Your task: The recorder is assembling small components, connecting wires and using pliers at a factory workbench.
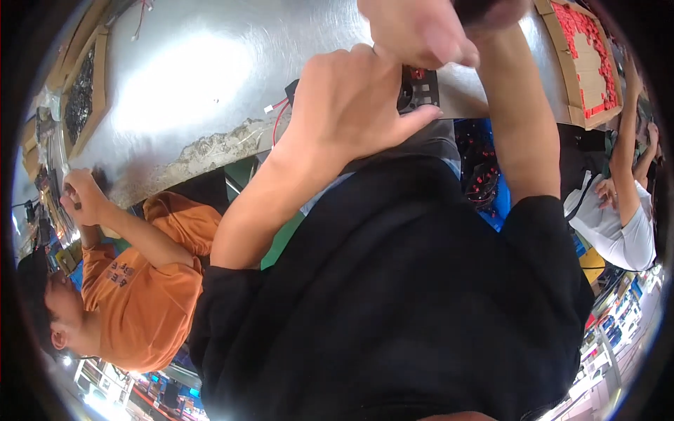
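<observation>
Pressure best kept light and even, I'd say, with the red wire (279, 119) clear of my fingers. My left hand (344, 105) lies spread over the black part (432, 92), upper centre of frame, thumb out, fingertips hidden; my right hand (421, 31) is blurred at the top edge, can't tell whether it pinches anything. Part looks openwork, square-holed, mostly covered.

tabletop (246, 35): bare metal, smooth, glossy, strong glare; its near edge (217, 146) rough, crusty. right tray (572, 84): matt brown cardboard. red pieces (602, 107) in it: look like plastic. black part (434, 95): matt, plastic-looking. black shirt (393, 302), orange shirt (151, 302): matt creased cloth. blue bin (500, 203): smooth plastic.
</observation>
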The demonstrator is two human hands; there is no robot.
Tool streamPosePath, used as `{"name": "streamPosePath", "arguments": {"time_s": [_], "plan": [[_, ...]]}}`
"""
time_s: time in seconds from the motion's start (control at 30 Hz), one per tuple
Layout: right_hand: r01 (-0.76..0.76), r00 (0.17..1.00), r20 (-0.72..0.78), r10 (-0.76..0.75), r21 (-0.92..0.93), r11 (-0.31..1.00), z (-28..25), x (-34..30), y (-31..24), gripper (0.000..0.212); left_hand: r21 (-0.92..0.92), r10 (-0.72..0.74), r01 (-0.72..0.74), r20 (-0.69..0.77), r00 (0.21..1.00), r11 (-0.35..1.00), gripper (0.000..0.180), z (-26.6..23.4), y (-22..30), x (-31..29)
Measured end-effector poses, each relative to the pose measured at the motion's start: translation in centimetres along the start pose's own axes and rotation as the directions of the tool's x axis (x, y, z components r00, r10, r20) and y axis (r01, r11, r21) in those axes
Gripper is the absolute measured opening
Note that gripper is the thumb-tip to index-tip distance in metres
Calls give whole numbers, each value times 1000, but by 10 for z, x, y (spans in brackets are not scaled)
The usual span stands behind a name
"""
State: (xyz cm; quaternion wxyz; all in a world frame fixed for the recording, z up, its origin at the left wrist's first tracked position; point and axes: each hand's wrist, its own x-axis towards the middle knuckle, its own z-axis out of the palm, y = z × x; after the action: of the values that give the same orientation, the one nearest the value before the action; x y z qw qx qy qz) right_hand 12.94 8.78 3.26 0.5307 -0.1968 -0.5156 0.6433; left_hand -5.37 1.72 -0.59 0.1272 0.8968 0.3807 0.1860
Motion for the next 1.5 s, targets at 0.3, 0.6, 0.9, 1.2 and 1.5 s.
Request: {"name": "streamPosePath", "arguments": {"time_s": [0.3, 0.6, 0.9, 1.2, 1.5], "plan": [[211, 929, -358, -88, 320, 924, 46, -46, -27, 84, 98, -160, 145, 160, 974, 985, 67, -11, 9, 2], [208, 869, -488, -73, 226, 952, 45, -43, -19, 81, 115, -151, 137, 121, 981, 984, 66, -10, 11, 2], [161, 853, -494, -167, -55, 985, 37, -45, -7, 74, 99, -159, 143, 184, 970, 985, 65, -12, 9, 1], [146, 819, -529, -222, -182, 972, 41, -46, -6, 69, 97, -130, 117, 142, 981, 988, 65, -11, 10, 2], [45, 696, -690, -200, -235, 971, 59, -49, -8, 67, 61, -154, 146, 140, 978, 987, 64, -9, 9, -1]]}}
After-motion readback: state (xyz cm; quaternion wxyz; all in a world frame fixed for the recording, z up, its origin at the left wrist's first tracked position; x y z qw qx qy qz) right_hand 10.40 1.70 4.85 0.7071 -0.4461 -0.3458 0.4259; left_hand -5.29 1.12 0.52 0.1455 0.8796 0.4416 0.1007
